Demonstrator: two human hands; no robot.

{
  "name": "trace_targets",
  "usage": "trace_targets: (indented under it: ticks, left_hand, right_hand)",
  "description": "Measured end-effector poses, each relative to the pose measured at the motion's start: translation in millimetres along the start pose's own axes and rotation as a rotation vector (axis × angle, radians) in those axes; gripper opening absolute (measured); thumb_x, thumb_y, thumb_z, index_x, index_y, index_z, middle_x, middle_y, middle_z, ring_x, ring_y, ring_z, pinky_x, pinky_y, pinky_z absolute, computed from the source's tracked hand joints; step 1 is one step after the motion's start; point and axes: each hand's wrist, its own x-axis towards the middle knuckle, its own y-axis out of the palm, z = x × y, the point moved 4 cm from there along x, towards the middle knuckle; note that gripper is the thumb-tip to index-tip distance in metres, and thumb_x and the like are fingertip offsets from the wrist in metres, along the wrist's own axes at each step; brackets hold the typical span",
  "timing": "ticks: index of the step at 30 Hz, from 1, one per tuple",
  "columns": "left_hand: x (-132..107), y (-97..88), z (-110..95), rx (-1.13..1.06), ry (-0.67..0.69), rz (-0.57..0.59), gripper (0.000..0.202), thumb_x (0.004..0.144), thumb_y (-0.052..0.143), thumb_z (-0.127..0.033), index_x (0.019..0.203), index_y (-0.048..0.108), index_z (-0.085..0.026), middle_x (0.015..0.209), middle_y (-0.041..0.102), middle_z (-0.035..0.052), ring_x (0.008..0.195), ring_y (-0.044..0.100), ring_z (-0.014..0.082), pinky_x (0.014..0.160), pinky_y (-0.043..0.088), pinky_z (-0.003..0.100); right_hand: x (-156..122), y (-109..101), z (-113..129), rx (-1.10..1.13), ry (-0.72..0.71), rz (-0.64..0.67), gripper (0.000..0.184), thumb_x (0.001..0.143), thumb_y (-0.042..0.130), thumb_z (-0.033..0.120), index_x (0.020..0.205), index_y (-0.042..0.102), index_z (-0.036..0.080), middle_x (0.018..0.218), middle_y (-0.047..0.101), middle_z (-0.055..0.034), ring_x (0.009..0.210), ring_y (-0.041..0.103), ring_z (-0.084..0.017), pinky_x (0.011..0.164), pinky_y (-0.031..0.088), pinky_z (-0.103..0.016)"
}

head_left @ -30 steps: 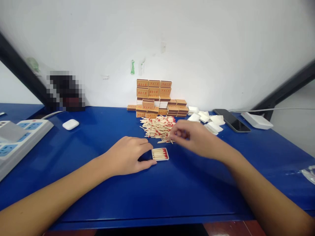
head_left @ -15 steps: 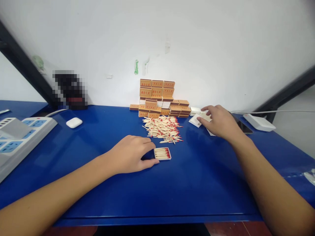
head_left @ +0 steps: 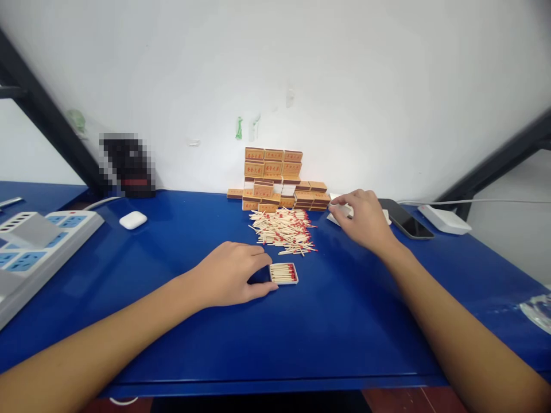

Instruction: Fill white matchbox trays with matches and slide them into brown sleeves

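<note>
Two bare hands reach in over a blue desk [head_left: 301,338]. The left hand [head_left: 232,274] holds the tray [head_left: 284,283] by its left end, thumb at the near corner and forefinger at the far one. That tray lies flat near the middle of the desk, filled with a layer of matches [head_left: 282,273], their red heads to the right. Just beyond it spreads a loose pile [head_left: 282,229] of the same, most red heads also to the right. Behind the pile, close to the wall [head_left: 365,86], stand stacked boxes [head_left: 273,169], the stack taller on the left and lower on the right.

The right hand [head_left: 365,219] is bent over white pieces [head_left: 333,218] to the right of the boxes and covers most of them. Its thumb and forefinger stand a narrow gap apart; whether they grip a piece, I cannot tell. Farther right lie a phone [head_left: 407,219] and a white block [head_left: 445,220]. On the left are a white case [head_left: 133,220] and a power strip [head_left: 55,248].
</note>
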Motion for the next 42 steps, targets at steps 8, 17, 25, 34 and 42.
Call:
trace_targets:
  ticks: [8,17,25,34,42]
  left_hand:
    - [-1.3,2.0,1.9,-0.027,0.016,-0.033,0.029,0.098,0.066,-0.046,0.105,0.073,-0.019,0.087,0.072,0.0014,0.072,0.066,0.0181,0.062,0.044,0.032]
    - [-2.6,-4.7,12.3,-0.012,-0.017,-0.096,0.033,0.1,0.063,-0.045,0.119,0.07,-0.02,0.084,0.071,0.0015,0.069,0.066,0.0184,0.062,0.048,0.033]
    - [-2.2,-3.8,18.2,-0.029,-0.052,-0.08,0.035,0.1,0.062,-0.045,0.124,0.07,-0.02,0.083,0.071,0.0013,0.067,0.065,0.0175,0.061,0.046,0.031]
    - [-5.1,-18.1,20.6,-0.033,-0.132,-0.248,0.055,0.096,0.065,-0.057,0.139,0.061,-0.022,0.091,0.07,0.0002,0.069,0.063,0.0161,0.064,0.049,0.031]
    - [-3.9,-23.3,28.5,-0.191,-0.183,-0.315,0.048,0.097,0.068,-0.05,0.137,0.061,-0.024,0.096,0.07,0.0005,0.064,0.059,0.0115,0.063,0.052,0.027]
  right_hand:
    - [36.4,3.9,-9.7,0.363,0.298,0.166,0.035,0.09,0.064,0.048,0.1,0.077,0.017,0.092,0.077,-0.011,0.081,0.066,-0.024,0.077,0.051,-0.037]
    - [51.4,18.0,-25.7,0.255,0.526,0.337,0.043,0.072,0.082,0.057,0.063,0.07,0.017,0.056,0.06,-0.0021,0.057,0.052,-0.017,0.055,0.038,-0.031]
    - [44.6,-9.5,-20.2,0.39,0.608,0.286,0.032,0.083,0.071,0.047,0.07,0.065,0.018,0.055,0.047,0.0026,0.05,0.037,-0.012,0.048,0.03,-0.03]
    - [-13.2,-25.8,88.5,1.081,0.388,0.58,0.044,0.083,0.078,0.062,0.08,0.063,0.021,0.065,0.044,0.0048,0.054,0.034,-0.01,0.05,0.025,-0.027]
    - [-26.1,-12.0,130.9,1.151,0.303,0.669,0.045,0.088,0.074,0.063,0.08,0.059,0.022,0.068,0.047,0.0038,0.059,0.042,-0.012,0.053,0.031,-0.028]
